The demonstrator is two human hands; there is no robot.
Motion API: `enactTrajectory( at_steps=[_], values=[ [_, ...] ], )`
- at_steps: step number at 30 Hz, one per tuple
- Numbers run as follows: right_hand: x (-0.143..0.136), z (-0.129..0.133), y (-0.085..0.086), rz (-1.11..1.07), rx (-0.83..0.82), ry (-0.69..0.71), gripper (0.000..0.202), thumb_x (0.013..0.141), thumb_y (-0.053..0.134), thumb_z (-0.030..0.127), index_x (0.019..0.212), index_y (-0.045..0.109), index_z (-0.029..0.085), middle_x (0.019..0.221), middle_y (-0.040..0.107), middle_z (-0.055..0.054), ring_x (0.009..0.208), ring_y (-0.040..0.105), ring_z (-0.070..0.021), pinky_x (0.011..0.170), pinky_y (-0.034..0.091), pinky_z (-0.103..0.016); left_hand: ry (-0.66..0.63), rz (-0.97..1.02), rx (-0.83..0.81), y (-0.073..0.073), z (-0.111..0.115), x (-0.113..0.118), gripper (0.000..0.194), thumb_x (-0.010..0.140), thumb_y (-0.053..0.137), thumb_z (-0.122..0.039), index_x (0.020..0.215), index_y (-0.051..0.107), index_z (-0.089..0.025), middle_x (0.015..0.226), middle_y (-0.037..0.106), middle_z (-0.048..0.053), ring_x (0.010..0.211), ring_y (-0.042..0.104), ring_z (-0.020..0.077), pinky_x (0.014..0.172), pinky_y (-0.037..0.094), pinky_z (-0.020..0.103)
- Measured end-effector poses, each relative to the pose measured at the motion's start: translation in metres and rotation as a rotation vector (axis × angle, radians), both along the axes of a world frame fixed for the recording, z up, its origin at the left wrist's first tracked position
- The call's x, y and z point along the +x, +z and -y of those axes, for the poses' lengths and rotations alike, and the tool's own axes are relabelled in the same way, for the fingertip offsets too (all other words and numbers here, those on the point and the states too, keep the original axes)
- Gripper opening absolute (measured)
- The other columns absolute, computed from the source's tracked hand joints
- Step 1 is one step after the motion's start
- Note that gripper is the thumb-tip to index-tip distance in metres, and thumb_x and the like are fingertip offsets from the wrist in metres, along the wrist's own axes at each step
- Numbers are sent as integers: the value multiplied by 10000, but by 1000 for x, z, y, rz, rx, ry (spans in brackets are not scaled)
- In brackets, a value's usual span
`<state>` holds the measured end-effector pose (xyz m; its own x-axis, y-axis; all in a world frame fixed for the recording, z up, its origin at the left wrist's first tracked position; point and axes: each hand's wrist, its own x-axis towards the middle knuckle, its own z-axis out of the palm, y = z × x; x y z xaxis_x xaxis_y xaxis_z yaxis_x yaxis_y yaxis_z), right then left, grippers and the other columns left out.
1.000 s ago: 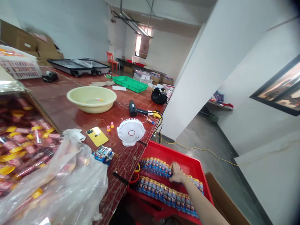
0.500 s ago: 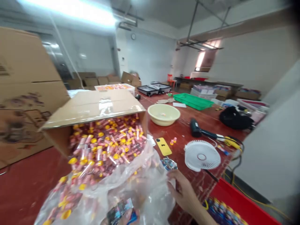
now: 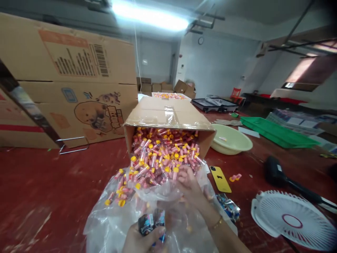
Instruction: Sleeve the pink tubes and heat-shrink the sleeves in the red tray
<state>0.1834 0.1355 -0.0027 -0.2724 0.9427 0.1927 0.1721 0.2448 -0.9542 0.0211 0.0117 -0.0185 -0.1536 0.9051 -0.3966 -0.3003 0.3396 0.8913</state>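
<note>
My left hand (image 3: 142,239), at the bottom, is closed around small dark foil packets (image 3: 152,223) with blue print; the thumb presses on their front. Up at the carton's mouth, my right hand (image 3: 186,177) has curled fingers among small clear tubes (image 3: 154,160) with pink contents and yellow caps. Its fingertips lie against a yellow-capped tube; whether they grip one is hidden. The tubes spill from a cardboard carton (image 3: 168,112) lying on its side, onto a crumpled clear plastic bag (image 3: 113,225) under both hands.
Right of the carton are a cream basin (image 3: 231,140), a yellow phone (image 3: 220,179), loose foil packets (image 3: 229,207), a white fan grille (image 3: 302,218) and a black hand tool (image 3: 275,170). Beyond them lies a green tray (image 3: 279,131). A large printed carton (image 3: 79,88) stands left on the red table (image 3: 39,186).
The view has swung left. My right hand has moved from beside the foil packets at the bag's right edge to the tubes. My left hand still holds its packets.
</note>
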Motion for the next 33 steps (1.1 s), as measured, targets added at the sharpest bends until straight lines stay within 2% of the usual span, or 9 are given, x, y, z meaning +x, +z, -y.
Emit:
enactTrajectory(
  at_steps=[2, 4, 10, 14, 17, 21, 24, 27, 33],
  values=[
    [2, 20, 13, -224, -64, 160, 375, 836, 596, 281, 1113, 343, 288, 865, 522, 13, 753, 584, -141, 678, 494, -283, -31, 19, 12, 1, -3, 2, 438, 412, 884, -449, 562, 631, -124, 405, 554, -9, 379, 442, 80, 387, 330, 182],
    [3, 33, 23, -346, -119, 258, 362, 821, 643, 290, 1091, 402, 279, 884, 514, 9, 780, 576, -139, 722, 487, -302, -64, 49, -3, 4, -5, 4, 441, 407, 888, -439, 561, 616, -128, 416, 556, -14, 377, 438, 76, 388, 341, 184],
    [2, 37, 32, -278, -96, 282, 247, 845, 625, 240, 1025, 455, 254, 898, 543, -7, 842, 562, -151, 786, 462, -321, -135, 54, -62, 5, -11, 3, 497, 499, 822, -543, 692, 688, -106, 580, 678, 75, 494, 577, 147, 433, 428, 214],
    [1, 37, 36, -251, -55, 304, 235, 855, 602, 231, 1021, 437, 251, 909, 538, -15, 843, 551, -158, 774, 464, -319, -165, 66, -29, 2, -13, 0, 427, 454, 869, -462, 539, 647, -108, 472, 615, 34, 397, 467, 77, 404, 336, 181],
    [3, 39, 42, -107, 19, 333, 241, 868, 567, 216, 1065, 434, 250, 915, 529, -23, 862, 545, -169, 796, 464, -334, -164, 55, -14, 3, -13, -1, 415, 438, 880, -435, 529, 641, -109, 445, 586, 13, 387, 455, 75, 410, 338, 187],
    [7, 40, 48, 41, 129, 352, 244, 867, 538, 189, 1081, 434, 242, 941, 527, -34, 865, 539, -173, 804, 462, -340, -202, 52, -49, 11, -11, -1, 462, 530, 818, -513, 732, 705, -112, 584, 678, 64, 525, 589, 154, 455, 415, 202],
    [7, 40, 51, 45, 113, 327, 219, 872, 527, 189, 1064, 438, 244, 929, 531, -29, 860, 547, -172, 799, 468, -332, -241, 24, -74, 16, -11, -1, 492, 584, 768, -555, 800, 714, -116, 730, 712, 102, 664, 623, 193, 517, 472, 225],
    [5, 42, 53, 29, 93, 331, 219, 879, 519, 196, 1076, 438, 250, 931, 533, -26, 862, 553, -168, 801, 475, -327, -267, 41, -83, 16, -12, -1, 449, 551, 806, -518, 675, 688, -103, 607, 666, 76, 555, 576, 147, 469, 420, 195],
    [6, 45, 60, 22, 135, 388, 164, 876, 512, 185, 1028, 470, 232, 944, 531, -34, 869, 539, -166, 810, 471, -327, -203, 158, -50, 18, -13, 2, 390, 446, 895, -367, 574, 633, -109, 451, 571, 7, 419, 489, 92, 416, 317, 175]
  ],
)
